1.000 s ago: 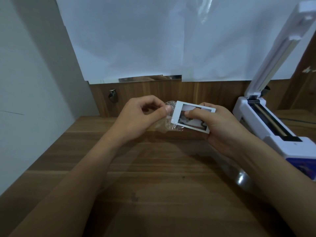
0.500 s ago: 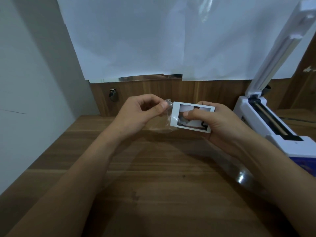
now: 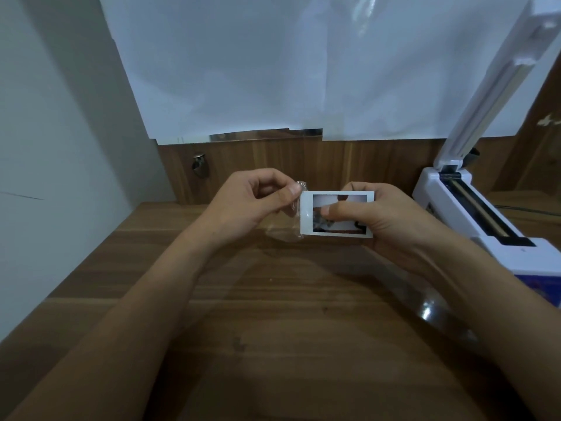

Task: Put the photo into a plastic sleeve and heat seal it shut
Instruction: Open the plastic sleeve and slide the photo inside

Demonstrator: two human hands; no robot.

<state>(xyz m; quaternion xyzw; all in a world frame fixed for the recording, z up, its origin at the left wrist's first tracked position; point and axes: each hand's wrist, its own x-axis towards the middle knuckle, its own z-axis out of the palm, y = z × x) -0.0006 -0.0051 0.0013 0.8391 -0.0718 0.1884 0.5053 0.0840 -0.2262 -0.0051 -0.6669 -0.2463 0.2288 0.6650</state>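
Note:
A small instant photo [image 3: 335,214] with a white border is held level above the wooden desk, pinched by my right hand [image 3: 382,218] with the thumb across its picture. Just to its left hangs a clear plastic sleeve [image 3: 290,226], crumpled and hard to make out. My left hand [image 3: 252,205] grips the sleeve's top between thumb and forefinger. The photo's left edge meets the sleeve; I cannot tell whether it is inside the opening. The white heat sealer [image 3: 482,220] stands at the right with its lid raised.
The wooden desk [image 3: 273,314] runs toward me, with a grey wall on the left. White paper sheets [image 3: 273,71] hang above the wooden back panel. A small metal knob [image 3: 199,165] sticks out of that panel. A cable trails behind the sealer.
Both hands have dropped slightly and the photo has turned from tilted to nearly level. The sleeve hangs lower from my left fingers.

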